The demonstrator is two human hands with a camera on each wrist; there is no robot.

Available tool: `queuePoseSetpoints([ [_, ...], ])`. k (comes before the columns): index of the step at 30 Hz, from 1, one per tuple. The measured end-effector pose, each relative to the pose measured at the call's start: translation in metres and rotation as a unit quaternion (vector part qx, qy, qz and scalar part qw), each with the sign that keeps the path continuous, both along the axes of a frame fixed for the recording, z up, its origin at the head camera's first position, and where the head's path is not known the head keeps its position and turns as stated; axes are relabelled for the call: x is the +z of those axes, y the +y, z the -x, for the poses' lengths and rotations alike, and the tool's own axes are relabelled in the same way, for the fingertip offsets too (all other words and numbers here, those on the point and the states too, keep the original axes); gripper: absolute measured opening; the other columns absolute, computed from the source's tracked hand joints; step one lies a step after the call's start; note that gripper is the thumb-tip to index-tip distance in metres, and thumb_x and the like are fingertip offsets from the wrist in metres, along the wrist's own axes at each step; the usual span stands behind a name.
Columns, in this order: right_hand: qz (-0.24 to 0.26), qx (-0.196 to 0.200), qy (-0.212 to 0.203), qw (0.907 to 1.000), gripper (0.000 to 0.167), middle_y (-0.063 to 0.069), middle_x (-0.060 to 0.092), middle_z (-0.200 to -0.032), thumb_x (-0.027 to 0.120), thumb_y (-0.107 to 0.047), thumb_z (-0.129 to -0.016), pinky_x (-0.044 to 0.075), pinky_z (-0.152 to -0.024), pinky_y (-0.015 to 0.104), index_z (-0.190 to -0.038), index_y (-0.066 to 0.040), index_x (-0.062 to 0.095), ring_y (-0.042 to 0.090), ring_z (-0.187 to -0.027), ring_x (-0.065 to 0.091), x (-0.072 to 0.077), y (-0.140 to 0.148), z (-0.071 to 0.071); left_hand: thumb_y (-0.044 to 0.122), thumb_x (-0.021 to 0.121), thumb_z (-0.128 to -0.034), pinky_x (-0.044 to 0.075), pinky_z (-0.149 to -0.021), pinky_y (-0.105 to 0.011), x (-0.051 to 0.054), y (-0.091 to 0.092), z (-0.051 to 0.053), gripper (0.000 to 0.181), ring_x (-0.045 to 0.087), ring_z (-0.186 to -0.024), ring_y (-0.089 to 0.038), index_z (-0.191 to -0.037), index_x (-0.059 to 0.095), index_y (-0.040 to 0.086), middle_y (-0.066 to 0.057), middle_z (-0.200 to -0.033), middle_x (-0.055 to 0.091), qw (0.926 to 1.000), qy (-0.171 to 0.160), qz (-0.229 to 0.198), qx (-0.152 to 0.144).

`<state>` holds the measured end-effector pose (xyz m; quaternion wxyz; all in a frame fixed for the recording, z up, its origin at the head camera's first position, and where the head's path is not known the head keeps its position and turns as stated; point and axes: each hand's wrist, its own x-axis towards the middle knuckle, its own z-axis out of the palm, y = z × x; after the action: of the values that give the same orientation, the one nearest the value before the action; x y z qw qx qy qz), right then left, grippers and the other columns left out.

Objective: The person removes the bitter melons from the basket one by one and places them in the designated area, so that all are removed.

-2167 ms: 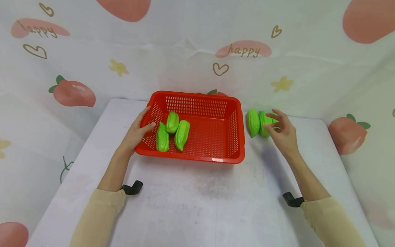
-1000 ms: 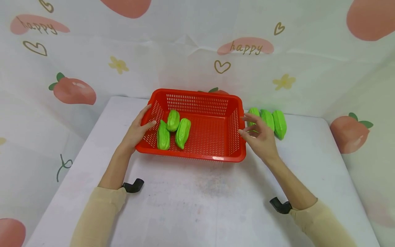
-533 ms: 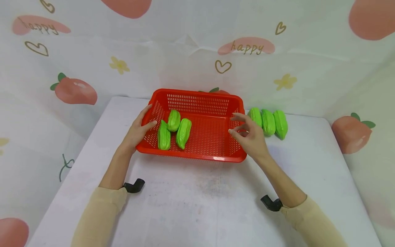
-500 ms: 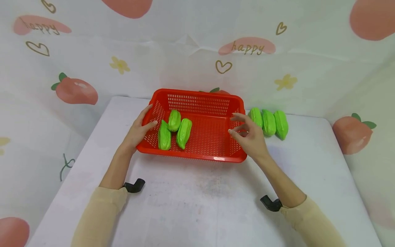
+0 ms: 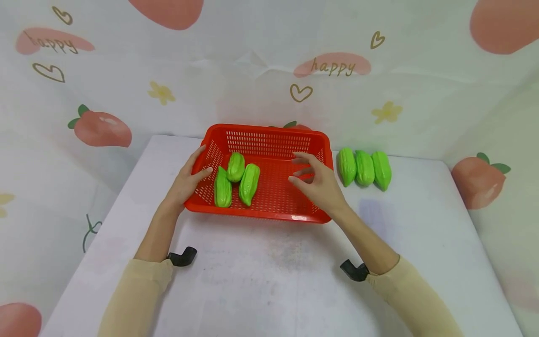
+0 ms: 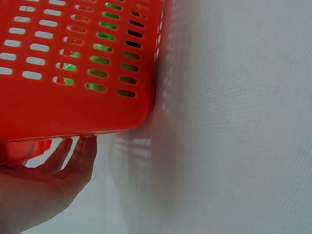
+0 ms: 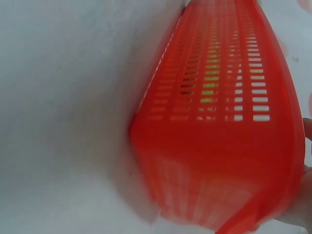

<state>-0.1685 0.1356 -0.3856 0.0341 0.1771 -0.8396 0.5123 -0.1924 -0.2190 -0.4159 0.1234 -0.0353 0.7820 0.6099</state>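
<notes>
R hand (image 5: 318, 185) over red bskt (image 5: 252, 215)

Three green ridged vegetables (image 5: 249, 185) lie left in the red rectangular plastic basket (image 5: 261, 215), three more vegetables (image 5: 365, 168) right of it.

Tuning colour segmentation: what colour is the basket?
The basket is plain red; it shows best in the head view.
</notes>
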Motion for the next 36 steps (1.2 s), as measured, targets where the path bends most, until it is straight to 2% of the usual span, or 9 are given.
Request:
queuePoseSetpoints([
  [19, -0.038, 0.013, -0.053, 0.9978, 0.059, 0.002, 0.061, -0.126, 0.076, -0.019, -0.088, 0.056, -0.083, 0.034, -0.141, -0.017, 0.05, 0.022, -0.103, 0.066, -0.006, -0.039, 0.008, 0.031, 0.053, -0.1012, 0.048, -0.099, -0.047, -0.002, 0.0, 0.0, 0.066, 0.041, -0.131, -0.032, -0.157, 0.019, 0.044, -0.008, -0.156, 0.03, 1.0, 0.002, -0.008, 0.002],
  [30, -0.072, 0.025, -0.09, 0.993, 0.065, 0.006, 0.058, -0.13, 0.076, -0.022, -0.088, 0.057, -0.081, 0.033, -0.145, -0.018, 0.046, 0.021, -0.104, 0.066, -0.005, -0.055, 0.017, 0.03, 0.053, -0.1013, 0.049, -0.097, -0.043, -0.001, 0.001, 0.0, 0.066, 0.041, -0.131, -0.032, -0.157, 0.019, 0.045, -0.007, -0.157, 0.029, 1.0, 0.0, -0.009, 0.003],
  [36, -0.1, 0.027, -0.108, 0.9888, 0.068, 0.008, 0.057, -0.133, 0.076, -0.022, -0.088, 0.056, -0.082, 0.033, -0.147, -0.017, 0.044, 0.02, -0.105, 0.065, -0.003, -0.065, 0.022, 0.031, 0.053, -0.1014, 0.048, -0.099, -0.045, 0.001, 0.0, 0.0, 0.067, 0.041, -0.13, -0.031, -0.157, 0.019, 0.044, -0.007, -0.157, 0.028, 1.0, 0.002, -0.004, 0.002],
])
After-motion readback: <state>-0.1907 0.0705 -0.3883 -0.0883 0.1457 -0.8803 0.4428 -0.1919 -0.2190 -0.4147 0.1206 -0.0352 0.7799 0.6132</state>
